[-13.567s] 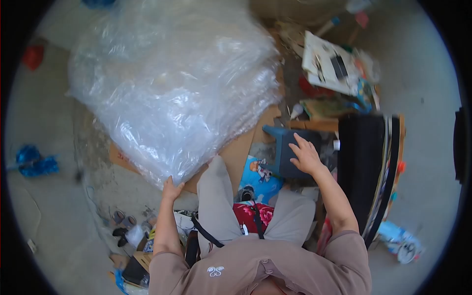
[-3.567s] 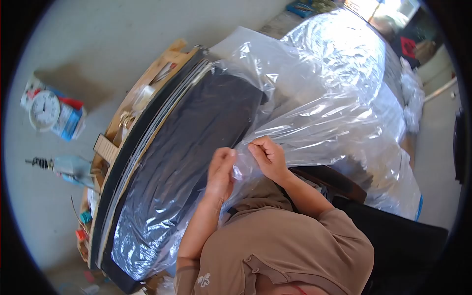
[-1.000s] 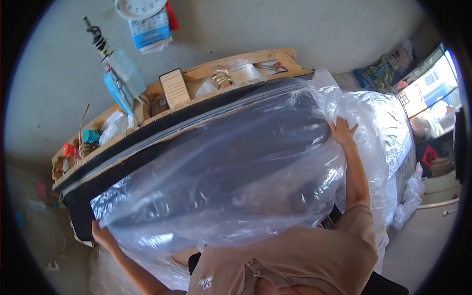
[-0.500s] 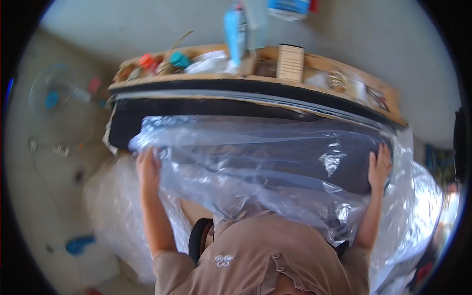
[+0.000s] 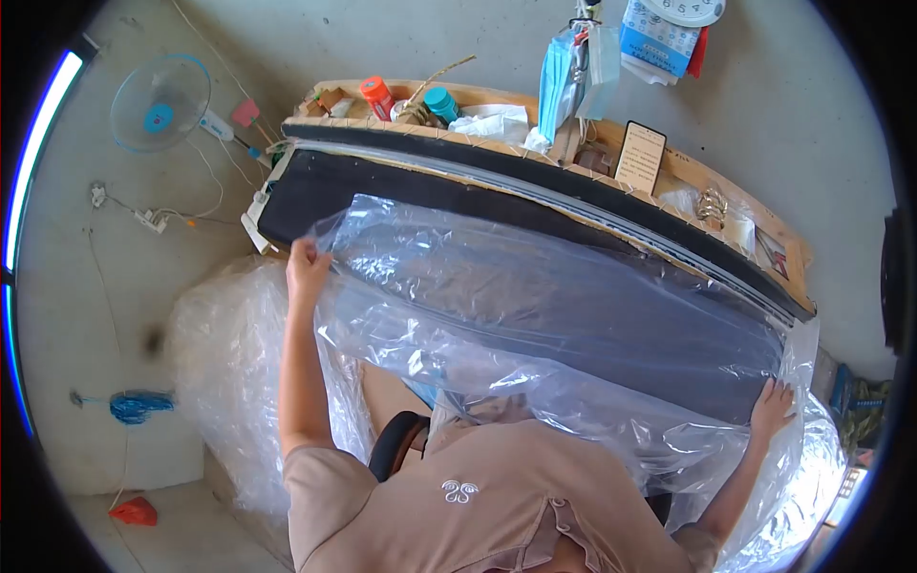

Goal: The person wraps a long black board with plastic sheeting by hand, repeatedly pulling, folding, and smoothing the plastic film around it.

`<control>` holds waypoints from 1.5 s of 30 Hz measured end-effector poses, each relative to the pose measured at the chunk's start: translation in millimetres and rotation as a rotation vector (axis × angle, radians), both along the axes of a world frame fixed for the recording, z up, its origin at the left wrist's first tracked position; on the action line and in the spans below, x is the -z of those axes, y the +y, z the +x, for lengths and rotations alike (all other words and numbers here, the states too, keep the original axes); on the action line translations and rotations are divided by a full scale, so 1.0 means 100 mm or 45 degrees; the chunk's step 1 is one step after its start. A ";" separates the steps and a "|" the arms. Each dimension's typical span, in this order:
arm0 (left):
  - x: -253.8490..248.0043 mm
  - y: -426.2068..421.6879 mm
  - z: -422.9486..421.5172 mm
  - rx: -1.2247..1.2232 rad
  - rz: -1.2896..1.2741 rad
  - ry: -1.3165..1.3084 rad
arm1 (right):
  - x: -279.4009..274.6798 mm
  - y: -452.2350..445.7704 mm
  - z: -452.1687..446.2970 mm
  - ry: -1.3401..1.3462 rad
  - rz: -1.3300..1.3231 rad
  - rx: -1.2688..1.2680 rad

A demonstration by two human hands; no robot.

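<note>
A wide sheet of clear plastic film (image 5: 449, 286) lies over the black padded work surface (image 5: 315, 196) in front of me and hangs down over my lap. My left hand (image 5: 308, 270) is closed on the film's left edge, pinching it with thumb and fingers. At the right end, my right hand (image 5: 772, 409) rests flat on the film with its fingers spread. Wrinkles cross the film between the two hands. A metal strip (image 5: 535, 195) runs along the back of the surface.
Behind the strip, a wooden shelf (image 5: 535, 100) holds a red-capped container (image 5: 376, 93), a teal lid (image 5: 441, 103), a phone-like slab (image 5: 641, 158) and a roll of tape (image 5: 711, 205). Bunched plastic (image 5: 229, 372) fills the left side. A fan (image 5: 160, 116) stands left.
My left hand has moved up slightly and now pinches the film's edge. My right hand sits lower and further right. The view has turned, so the table looks more tilted.
</note>
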State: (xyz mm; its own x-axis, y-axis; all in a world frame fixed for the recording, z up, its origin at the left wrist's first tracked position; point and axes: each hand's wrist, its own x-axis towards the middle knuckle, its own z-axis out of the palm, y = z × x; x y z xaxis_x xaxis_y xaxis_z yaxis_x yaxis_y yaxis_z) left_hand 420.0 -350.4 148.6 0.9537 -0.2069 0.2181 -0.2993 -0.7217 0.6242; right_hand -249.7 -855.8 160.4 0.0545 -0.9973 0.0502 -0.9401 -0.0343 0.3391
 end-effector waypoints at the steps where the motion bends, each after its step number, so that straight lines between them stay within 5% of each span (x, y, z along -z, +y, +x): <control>1: 0.04 -0.08 0.00 0.220 -0.442 -0.201 | 0.11 -0.14 -0.17 -0.136 -0.064 -0.150; 3: -0.81 -0.63 -0.60 0.275 -0.831 -0.204 | 0.35 -0.28 -0.16 -0.698 -0.228 -0.582; 5: -1.13 -0.79 -0.72 0.372 -0.692 -0.211 | 0.30 -0.13 0.37 -0.974 -0.065 -0.560; 6: -1.04 -0.67 -0.50 0.231 -0.176 -0.212 | 0.24 0.04 0.61 -0.435 -0.086 -0.383; 8: -0.04 0.04 0.18 -0.114 0.408 -0.437 | 0.25 0.07 0.65 -0.342 -0.118 -0.324; 9: 0.11 0.06 0.15 -0.387 0.377 -0.635 | 0.28 0.04 0.58 -0.328 -0.133 -0.332; 12: -0.25 -0.44 -0.40 -0.035 -0.019 -0.547 | 0.30 0.07 0.55 -0.329 -0.151 -0.333; 15: -0.36 -0.96 -0.68 0.394 0.217 -0.560 | 0.24 0.04 0.59 -0.335 -0.114 -0.382; 17: -0.07 -0.93 -0.70 0.323 0.561 -0.346 | 0.20 -0.05 0.32 -0.229 -0.107 -0.506; 21: -0.09 -0.91 -1.03 0.224 0.644 -0.329 | 0.05 0.01 -0.23 0.181 -0.177 0.029; 26: 0.07 -1.14 -0.78 0.197 0.577 -0.341 | 0.28 -0.12 0.15 -0.753 -0.227 -0.479; 30: -0.09 -1.08 -0.98 0.230 0.620 -0.242 | 0.38 -0.02 0.10 -0.412 -0.184 -0.412; 34: -0.13 -1.07 -0.71 0.276 0.355 -0.283 | 0.33 0.01 0.06 -0.476 -0.103 -0.372; 38: -0.05 -1.20 -0.35 -0.067 0.208 -0.467 | 0.35 -0.07 0.03 -0.495 -0.109 -0.433; 42: 0.01 -1.23 -0.18 0.105 0.310 -0.554 | -0.29 0.22 0.60 -0.109 0.064 -0.019; 43: -0.02 -1.27 -0.16 0.173 0.357 -0.821 | -0.02 0.23 0.45 -0.161 -0.359 -0.530; 44: -0.08 -1.31 -0.18 0.162 0.321 -0.975 | -0.24 0.38 0.67 -0.388 -0.221 -0.608; 45: -0.04 -1.19 0.01 0.132 0.365 -0.539 | -0.13 0.45 0.66 -0.480 -0.260 -0.807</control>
State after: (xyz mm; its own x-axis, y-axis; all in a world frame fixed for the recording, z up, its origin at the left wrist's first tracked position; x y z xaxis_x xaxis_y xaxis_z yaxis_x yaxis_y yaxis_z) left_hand 420.7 -469.2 152.9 0.7654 -0.4040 0.5010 -0.5619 -0.7989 0.2143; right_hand -183.6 -810.9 173.7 0.5555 -0.7500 0.3589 -0.8151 -0.5765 0.0570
